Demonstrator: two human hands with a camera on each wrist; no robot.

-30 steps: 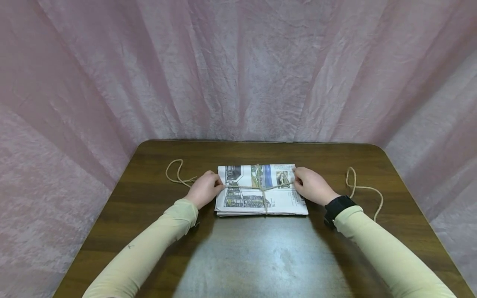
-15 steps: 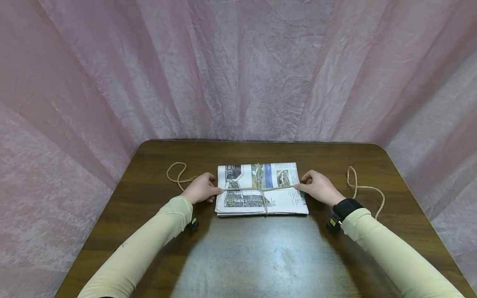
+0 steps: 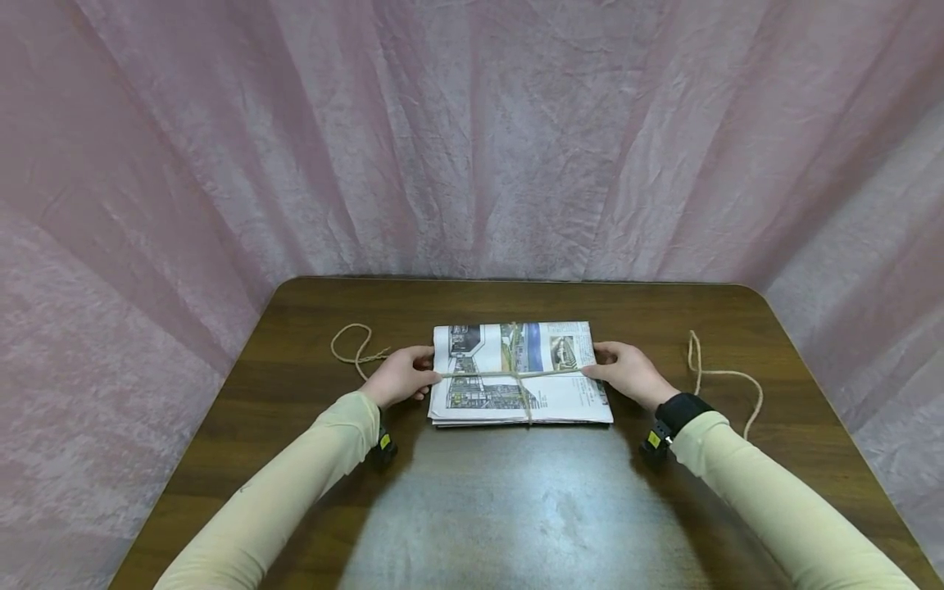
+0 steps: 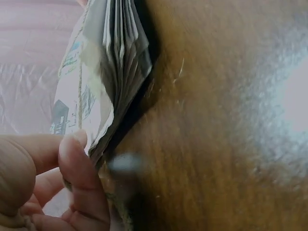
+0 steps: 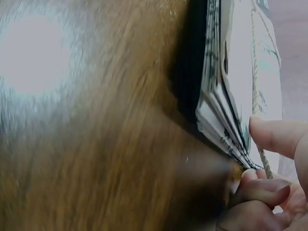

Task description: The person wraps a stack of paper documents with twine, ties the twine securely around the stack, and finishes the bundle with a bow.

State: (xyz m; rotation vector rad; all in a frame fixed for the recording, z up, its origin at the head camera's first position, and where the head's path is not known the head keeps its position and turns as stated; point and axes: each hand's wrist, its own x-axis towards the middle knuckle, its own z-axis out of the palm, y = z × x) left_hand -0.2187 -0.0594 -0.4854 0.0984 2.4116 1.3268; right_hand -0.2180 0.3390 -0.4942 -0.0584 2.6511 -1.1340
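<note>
A flat stack of folded newspapers [image 3: 564, 392] lies near the back of the table. Jute twine [image 3: 525, 401] crosses over its top both ways. At the left end, my left hand [image 3: 398, 375] grips the stack, thumb on top over the twine. My right hand [image 3: 630, 374] grips the opposite end, thumb on the twine and fingers around the edge. In the left wrist view, the thumb and index finger of the left hand [image 4: 79, 173] meet near the corner of the layered pages [image 4: 118, 57]. The right wrist view shows the pages squeezed together at the right hand [image 5: 257, 197].
One loose twine end [image 3: 352, 326] loops on the table beyond the left hand. Another twine end [image 3: 737, 374] curls to the right of the right wrist. Brown wooden tabletop [image 3: 501, 500] extends in front of the stack. A pink curtain [image 3: 472, 147] hangs behind the table.
Both hands have shifted from pinching at the stack's sides to gripping its ends, thumbs over the twine. The right fingers have tucked in around the edge. The stack has moved slightly right.
</note>
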